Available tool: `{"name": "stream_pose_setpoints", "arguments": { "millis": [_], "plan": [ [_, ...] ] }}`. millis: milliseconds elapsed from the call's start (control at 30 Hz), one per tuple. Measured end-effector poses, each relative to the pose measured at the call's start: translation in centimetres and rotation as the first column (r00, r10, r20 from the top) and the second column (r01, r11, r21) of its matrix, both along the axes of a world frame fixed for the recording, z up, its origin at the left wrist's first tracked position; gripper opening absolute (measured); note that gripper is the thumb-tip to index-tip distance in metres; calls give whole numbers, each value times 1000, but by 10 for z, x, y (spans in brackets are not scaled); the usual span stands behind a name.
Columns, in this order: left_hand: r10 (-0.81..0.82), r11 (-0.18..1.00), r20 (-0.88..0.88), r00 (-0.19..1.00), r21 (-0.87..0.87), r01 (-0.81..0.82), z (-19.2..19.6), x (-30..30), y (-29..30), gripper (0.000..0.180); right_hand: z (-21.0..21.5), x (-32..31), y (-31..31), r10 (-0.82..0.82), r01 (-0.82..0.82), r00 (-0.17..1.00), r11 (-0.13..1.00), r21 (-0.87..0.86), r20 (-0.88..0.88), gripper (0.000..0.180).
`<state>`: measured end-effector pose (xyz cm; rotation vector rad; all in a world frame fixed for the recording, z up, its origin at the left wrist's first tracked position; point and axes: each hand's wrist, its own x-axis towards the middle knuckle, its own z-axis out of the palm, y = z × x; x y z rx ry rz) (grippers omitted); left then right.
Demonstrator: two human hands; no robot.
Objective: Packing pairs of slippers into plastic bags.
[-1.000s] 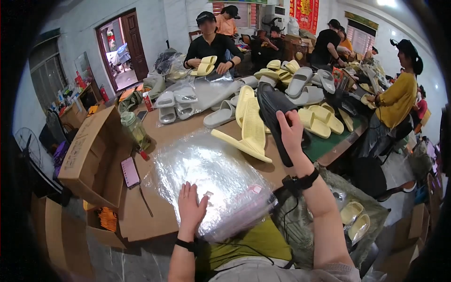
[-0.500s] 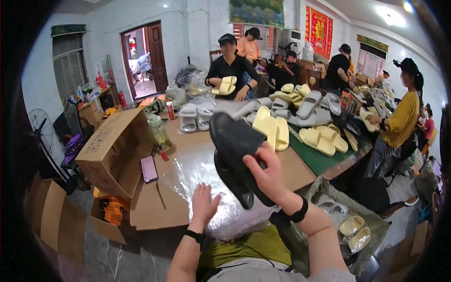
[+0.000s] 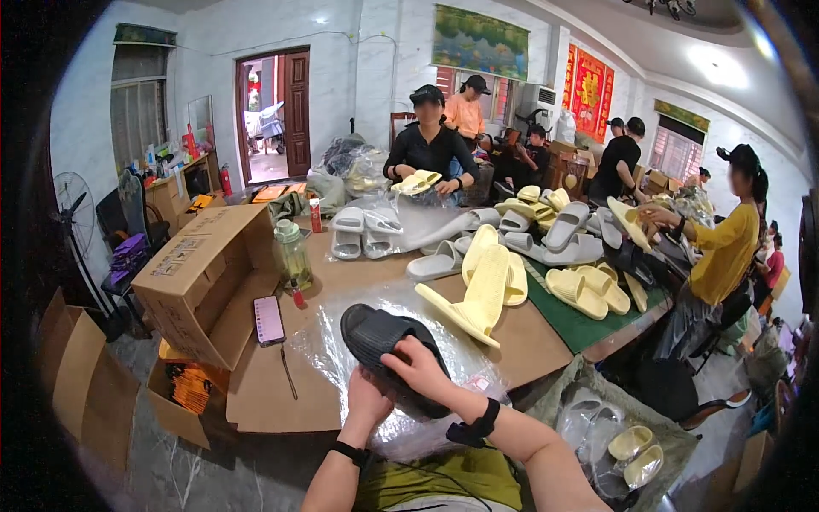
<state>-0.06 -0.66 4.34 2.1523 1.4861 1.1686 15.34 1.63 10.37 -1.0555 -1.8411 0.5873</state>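
A pair of black slippers [image 3: 395,331], stacked together, is held between my two hands over the front of the table. My right hand [image 3: 420,373] is closed on them from the right, its fingers at the edge of the strap. Against their near left side is my left hand [image 3: 368,401], closed on the lower edge, with most of its fingers hidden behind them. Clear plastic bags [image 3: 328,341] lie flat beneath, on the cardboard-covered table [image 3: 294,401]. Just beyond, a yellow slipper [image 3: 478,299] leans across other yellow ones.
To the left are an open carton [image 3: 192,273], a pink-screened phone [image 3: 269,321] and a green bottle [image 3: 292,254]. Grey bagged slippers [image 3: 365,230] and a slipper pile [image 3: 554,226] fill the far side. A sack [image 3: 627,435] holds bagged slippers at right. Co-workers handle slippers opposite.
My right hand has brought the black slippers down and left. My left hand has left the plastic and closed on them. A yellow slipper now lies nearer on the cardboard.
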Motion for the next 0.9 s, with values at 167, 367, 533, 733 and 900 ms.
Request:
{"name": "stream_pose_setpoints", "arguments": {
  "millis": [167,367,533,733,900],
  "plan": [
    [14,1000,81,997,-24,-13,27,-1,-14,35,-7,-10,-17,149,-149,988,989,-8,47,27],
    [22,1000,168,985,8,-24,20,4,-6,42,19,22,-39,-365,338,930,896,287,44,31],
    [9,991,466,885,-119,53,-4,14,12,47,-19,41,-32,-233,259,956,956,-138,177,52],
    [-78,910,760,645,-210,358,-44,3,19,39,-26,23,-23,-82,77,997,931,-358,1,47],
    [-103,749,980,168,-35,662,-130,-30,46,46,-43,12,-33,106,-71,983,972,-223,150,42]
  ]
}}
